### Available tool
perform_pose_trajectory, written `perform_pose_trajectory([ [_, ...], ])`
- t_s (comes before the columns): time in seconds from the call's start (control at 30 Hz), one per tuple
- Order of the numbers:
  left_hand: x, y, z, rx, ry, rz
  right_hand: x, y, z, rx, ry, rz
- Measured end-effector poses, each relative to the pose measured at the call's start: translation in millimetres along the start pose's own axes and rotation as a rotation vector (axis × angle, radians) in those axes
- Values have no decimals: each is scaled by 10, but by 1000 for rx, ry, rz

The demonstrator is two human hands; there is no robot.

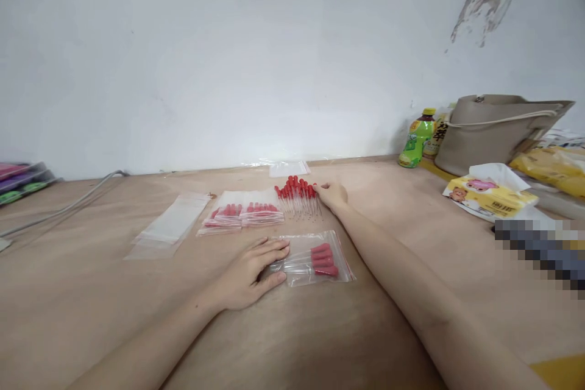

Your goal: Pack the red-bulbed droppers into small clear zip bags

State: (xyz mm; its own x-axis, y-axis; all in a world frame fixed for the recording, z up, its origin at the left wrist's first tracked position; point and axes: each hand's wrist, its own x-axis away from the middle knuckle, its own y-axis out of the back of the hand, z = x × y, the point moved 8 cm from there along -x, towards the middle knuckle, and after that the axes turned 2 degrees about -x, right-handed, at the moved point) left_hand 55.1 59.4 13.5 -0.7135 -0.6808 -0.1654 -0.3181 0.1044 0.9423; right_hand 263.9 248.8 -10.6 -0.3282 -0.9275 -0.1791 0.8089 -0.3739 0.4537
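My left hand (251, 274) lies on the table with its fingers stretched out and thumb apart, fingertips resting on the closed end of a clear zip bag (299, 277). Inside that bag are several droppers (323, 259) with red rubber bulbs, lying side by side with bulbs to the right. Farther back, my right hand (333, 195) is closed in a pinch at the right edge of a loose pile of red-bulbed droppers (296, 192), on the bulb of one dropper. Left of the pile, filled zip bags (262, 214) lie in two overlapping stacks.
Flat clear bags (171, 225) lie fanned out at the left, and another bag (289, 169) is by the wall. A grey cable (86, 200) runs at far left. On the right stand a green bottle (415, 140), a beige bag (484, 134) and a tissue pack (491, 195).
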Motion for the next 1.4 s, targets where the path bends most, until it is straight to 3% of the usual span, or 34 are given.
perform_pose_trajectory([
  [0.23,-4,5,-9,1,11,-1,-48,41,-119,-267,-122,-13],
  [0.37,-1,11,-7,20,4,-15,17,177,-126,-513,-137,-5],
  [0.6,-3,-10,14,17,-3,-17,558,639,-348,-747,-90,-17],
  [0.77,-9,5,4,13,-5,-23,905,814,-395,-816,-39,63],
  [0.93,-2,0,7,-6,11,-10,985,801,-325,-850,-98,54],
  [1.17,-11,25,-19,-9,-1,-23,1135,603,-171,-854,-67,305],
  [1.4,4,35,-28,-2,-6,-45,1187,635,-173,-816,-47,337],
])
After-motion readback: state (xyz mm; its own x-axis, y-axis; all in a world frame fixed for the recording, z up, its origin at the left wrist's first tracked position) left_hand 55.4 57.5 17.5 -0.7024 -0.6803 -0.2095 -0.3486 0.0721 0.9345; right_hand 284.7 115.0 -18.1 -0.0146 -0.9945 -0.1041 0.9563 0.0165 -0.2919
